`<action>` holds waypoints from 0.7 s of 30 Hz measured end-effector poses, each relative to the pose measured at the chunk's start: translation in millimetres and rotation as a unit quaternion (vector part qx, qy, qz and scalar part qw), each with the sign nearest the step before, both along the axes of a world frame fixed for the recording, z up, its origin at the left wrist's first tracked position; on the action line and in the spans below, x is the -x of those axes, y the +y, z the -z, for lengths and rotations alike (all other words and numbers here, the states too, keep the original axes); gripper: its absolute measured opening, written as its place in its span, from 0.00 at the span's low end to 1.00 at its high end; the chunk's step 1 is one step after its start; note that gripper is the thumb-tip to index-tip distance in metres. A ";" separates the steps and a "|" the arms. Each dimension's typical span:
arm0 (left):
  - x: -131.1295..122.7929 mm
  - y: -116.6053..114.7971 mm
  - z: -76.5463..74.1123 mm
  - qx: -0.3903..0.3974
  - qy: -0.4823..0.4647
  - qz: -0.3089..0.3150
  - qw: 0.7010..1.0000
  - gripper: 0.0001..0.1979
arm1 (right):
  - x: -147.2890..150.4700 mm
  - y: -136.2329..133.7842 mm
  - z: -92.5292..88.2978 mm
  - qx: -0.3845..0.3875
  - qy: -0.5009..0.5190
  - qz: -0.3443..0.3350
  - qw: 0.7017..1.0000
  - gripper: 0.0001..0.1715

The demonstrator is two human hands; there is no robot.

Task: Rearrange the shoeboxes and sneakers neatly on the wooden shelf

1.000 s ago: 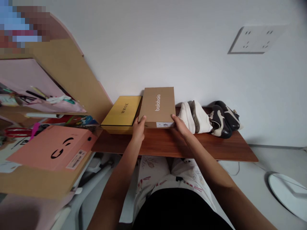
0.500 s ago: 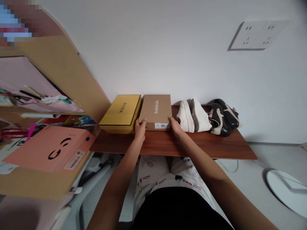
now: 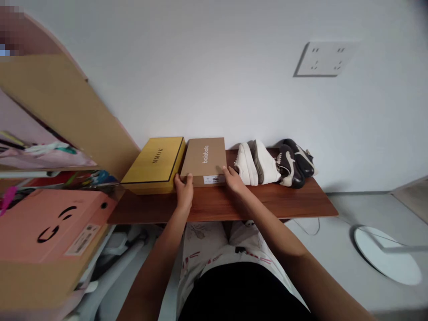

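A brown shoebox (image 3: 197,154) marked "balabala" lies flat on the dark wooden board (image 3: 214,205), close to the wall. At its front left corner is my left hand (image 3: 184,189), fingers bent against the box. My right hand (image 3: 233,179) grips the opposite front corner, near a white label (image 3: 214,179). Just left of the brown box lies a yellow shoebox (image 3: 155,160) with dark trim, marked "MMOK". To the right of my right hand stand white sneakers (image 3: 247,165), then black-and-cream shoes (image 3: 290,167).
A pink box (image 3: 53,223) rests on the lower shelf (image 3: 33,281) of a cluttered unit at left. On the wall is a socket plate (image 3: 324,58). A round white base (image 3: 384,254) and a thin cable (image 3: 309,229) are on the floor at right.
My view has swung right, so everything sits further left in the picture. Both hands stay at the brown shoebox's front corners, and the box keeps its place beside the yellow one.
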State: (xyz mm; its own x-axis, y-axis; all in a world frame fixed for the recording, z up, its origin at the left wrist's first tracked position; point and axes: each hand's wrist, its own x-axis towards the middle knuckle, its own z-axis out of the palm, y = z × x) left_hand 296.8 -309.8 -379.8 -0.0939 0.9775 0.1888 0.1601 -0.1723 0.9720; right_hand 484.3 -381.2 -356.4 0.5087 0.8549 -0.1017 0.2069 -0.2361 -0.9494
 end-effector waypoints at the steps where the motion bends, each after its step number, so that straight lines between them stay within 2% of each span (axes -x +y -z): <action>1: -0.4 -8.6 -2.1 -0.023 0.023 -0.011 0.999 0.33 | -5.8 -9.9 -5.1 -0.021 -0.009 -0.011 1.000 0.43; 3: -5.5 -29.0 -8.1 -0.067 0.041 -0.011 0.997 0.37 | -25.6 -32.2 -15.4 -0.067 -0.029 -0.023 0.997 0.42; 6: -25.8 -59.6 -17.6 -0.106 0.016 0.066 0.992 0.36 | -72.0 -66.2 -28.4 -0.092 -0.083 0.020 0.992 0.37; 9: -58.2 -79.4 -19.4 -0.078 -0.002 0.197 0.977 0.30 | -120.9 -92.5 -34.3 -0.036 -0.179 0.083 0.980 0.34; 12: -96.2 -84.3 -9.1 -0.003 0.017 0.297 0.955 0.30 | -152.3 -104.0 -33.6 0.082 -0.274 0.083 0.955 0.31; 14: -120.6 -80.5 1.2 0.048 0.048 0.296 0.953 0.35 | -161.8 -102.3 -32.7 0.146 -0.308 0.051 0.939 0.29; 17: -148.5 -68.9 14.1 0.100 0.089 0.263 0.955 0.41 | -168.7 -89.9 -34.2 0.206 -0.319 -0.018 0.925 0.26; 21: -164.3 -53.7 21.0 0.131 0.091 0.262 0.952 0.40 | -180.4 -72.9 -37.4 0.253 -0.326 -0.071 0.908 0.27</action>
State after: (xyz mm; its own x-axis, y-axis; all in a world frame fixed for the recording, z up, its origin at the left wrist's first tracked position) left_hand 461.2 -363.5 -400.7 0.4306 0.8968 -0.1017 0.2895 -0.0305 0.9567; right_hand 664.7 -454.1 -319.0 0.4896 0.8443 -0.2177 0.7486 -0.5351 -0.3916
